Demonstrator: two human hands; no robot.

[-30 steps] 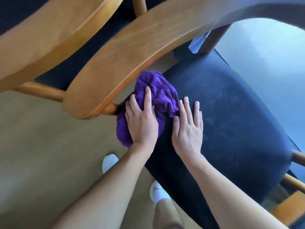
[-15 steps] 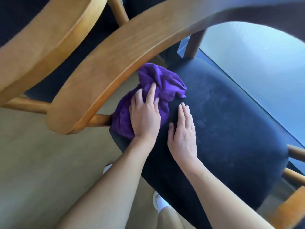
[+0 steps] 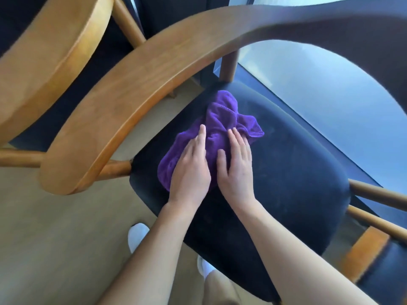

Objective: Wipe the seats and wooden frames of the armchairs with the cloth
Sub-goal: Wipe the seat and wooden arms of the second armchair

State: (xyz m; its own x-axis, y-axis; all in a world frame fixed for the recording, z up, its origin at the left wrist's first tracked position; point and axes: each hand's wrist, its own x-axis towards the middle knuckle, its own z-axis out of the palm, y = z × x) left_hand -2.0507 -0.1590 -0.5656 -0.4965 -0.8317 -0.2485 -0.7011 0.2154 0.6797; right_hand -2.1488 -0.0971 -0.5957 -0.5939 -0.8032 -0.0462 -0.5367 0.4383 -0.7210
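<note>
cloth (image 3: 220, 119): purple and fuzzy, it is lying bunched on the seat's back left part.
seat (image 3: 297, 172): dark, smooth and rounded, it is offering bare room right of the hands.
left hand (image 3: 189, 172): it is pressing the cloth, fingers (image 3: 202, 133) straight and gripping nothing.
right hand (image 3: 236, 170): it is lying just beside, fingers flat and released, tips on the cloth.
armrest (image 3: 132, 95): curved glossy wood, it is arching over the seat's left edge.

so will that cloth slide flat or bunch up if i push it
Likely bunches: the cloth is already crumpled in soft folds, so it looks floppy and light. Its plush pile probably drags on the seat rather than slipping.
</note>
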